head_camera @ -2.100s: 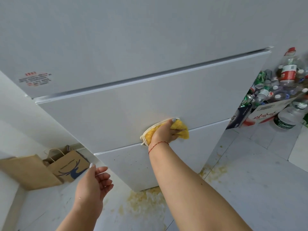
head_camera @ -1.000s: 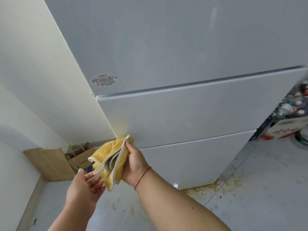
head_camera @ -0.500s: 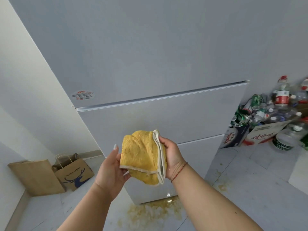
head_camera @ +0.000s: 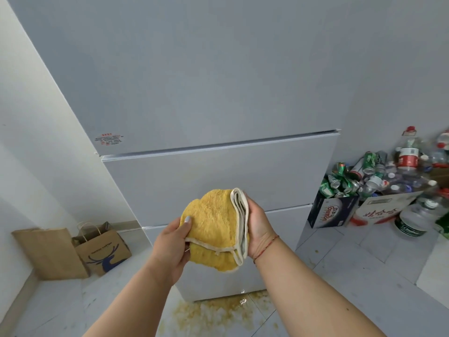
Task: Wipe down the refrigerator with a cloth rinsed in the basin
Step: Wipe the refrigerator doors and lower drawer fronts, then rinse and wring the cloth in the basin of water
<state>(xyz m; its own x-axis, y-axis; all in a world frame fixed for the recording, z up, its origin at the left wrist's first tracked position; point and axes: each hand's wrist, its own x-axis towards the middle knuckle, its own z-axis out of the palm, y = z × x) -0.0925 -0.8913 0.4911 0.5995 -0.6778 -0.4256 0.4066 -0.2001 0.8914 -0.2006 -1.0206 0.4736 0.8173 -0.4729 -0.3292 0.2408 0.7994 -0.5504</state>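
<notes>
Cloth (head_camera: pixel 213 227) now off the refrigerator (head_camera: pixel 218 176); my left hand (head_camera: pixel 173 242) and right hand (head_camera: pixel 258 228) have their fingers closed on it, refolding, likely for another pass.

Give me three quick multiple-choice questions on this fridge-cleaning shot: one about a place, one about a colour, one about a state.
1. Where do the paper bags stand?
A. left of the refrigerator
B. on top of it
C. right of it

2. What colour is the cloth?
A. blue
B. yellow
C. red

3. How is the cloth held?
A. pressed on the door
B. lying on the floor
C. folded between both hands

Answers: 1 A, they lean by the left wall. 2 B, yellow pile with pale edging. 3 C, the left hand and right hand grip it, off the door.
</notes>
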